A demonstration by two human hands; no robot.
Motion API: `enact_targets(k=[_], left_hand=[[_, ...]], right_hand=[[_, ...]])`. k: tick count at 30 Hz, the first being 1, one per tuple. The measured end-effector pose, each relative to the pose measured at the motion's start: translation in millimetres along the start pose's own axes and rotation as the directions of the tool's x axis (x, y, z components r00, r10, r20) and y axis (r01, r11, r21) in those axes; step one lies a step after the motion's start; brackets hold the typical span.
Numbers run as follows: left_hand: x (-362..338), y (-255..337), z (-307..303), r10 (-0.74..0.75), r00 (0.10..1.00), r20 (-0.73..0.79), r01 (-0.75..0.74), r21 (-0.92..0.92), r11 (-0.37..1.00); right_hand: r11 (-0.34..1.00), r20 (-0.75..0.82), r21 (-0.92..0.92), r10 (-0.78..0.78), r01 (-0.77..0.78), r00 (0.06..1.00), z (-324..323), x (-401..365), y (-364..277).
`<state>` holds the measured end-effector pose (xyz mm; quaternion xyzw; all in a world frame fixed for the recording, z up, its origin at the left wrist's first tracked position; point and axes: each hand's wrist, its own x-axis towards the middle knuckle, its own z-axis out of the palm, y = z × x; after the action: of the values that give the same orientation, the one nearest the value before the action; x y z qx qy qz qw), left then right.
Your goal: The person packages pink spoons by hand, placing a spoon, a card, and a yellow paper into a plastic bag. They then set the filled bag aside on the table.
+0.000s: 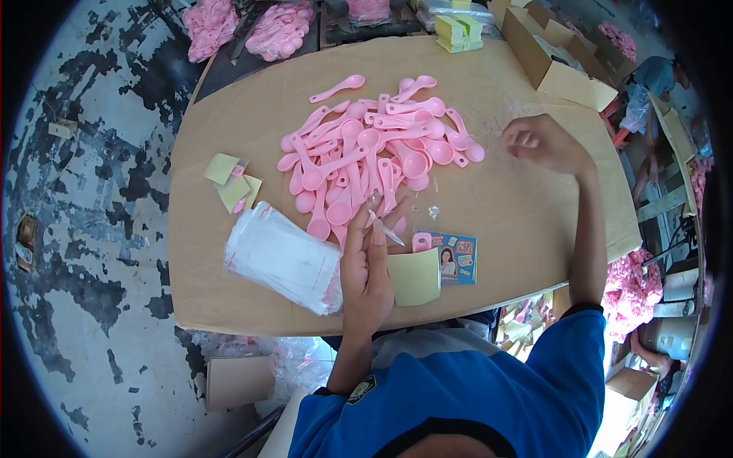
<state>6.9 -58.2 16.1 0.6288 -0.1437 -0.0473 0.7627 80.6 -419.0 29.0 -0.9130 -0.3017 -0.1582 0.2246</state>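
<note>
My left hand [368, 267] is at the near edge of the spoon pile, its thumb and fingers pinching a small clear plastic piece [391, 233], perhaps part of a bag. To its right lie a pale yellow card [414, 278] and a blue printed card [466, 267], with a pink handle end [421, 242] showing above the yellow one. Left of this hand is a stack of clear-and-white plastic bags [279, 256]. Raised at the right, my right hand [546, 143] has curled fingers beside thin clear plastic strips [496, 118]; what it holds is hidden. Many pink spoons [370, 141] are heaped mid-table.
Small yellow cards with pink pieces [233, 182] lie at the table's left. A banded yellow card stack [459, 33] and an open cardboard box [561, 65] stand at the back right. Bagged pink items [281, 30] sit behind. Another person [653, 80] is at the far right.
</note>
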Motion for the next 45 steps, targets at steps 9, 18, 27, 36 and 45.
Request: enact_targets(k=[9,18,27,36,45], left_hand=[[10,0,13,0.083,0.990,-0.115,-0.094,-0.095,0.991],[6,-16,0,-0.118,0.985,-0.122,0.102,-0.131,0.986],[4,-13,-3,-0.029,0.994,-0.104,0.008,-0.201,0.980],[6,-7,0,0.003,1.000,-0.019,-0.003,-0.009,1.000],[3,-10,-6,0.070,0.994,0.089,-0.067,-0.035,0.997]], right_hand=[[0.862,0.070,0.472,0.170,-0.183,0.983,14,53,-128],[0.562,0.233,0.755,0.254,-0.339,0.939,70,45,-145],[0.407,0.367,0.796,0.264,-0.448,0.892,62,49,-151],[0.490,0.219,0.816,0.227,-0.306,0.949,65,46,-138],[0.731,0.024,0.677,-0.133,0.082,0.991,49,50,-123]])
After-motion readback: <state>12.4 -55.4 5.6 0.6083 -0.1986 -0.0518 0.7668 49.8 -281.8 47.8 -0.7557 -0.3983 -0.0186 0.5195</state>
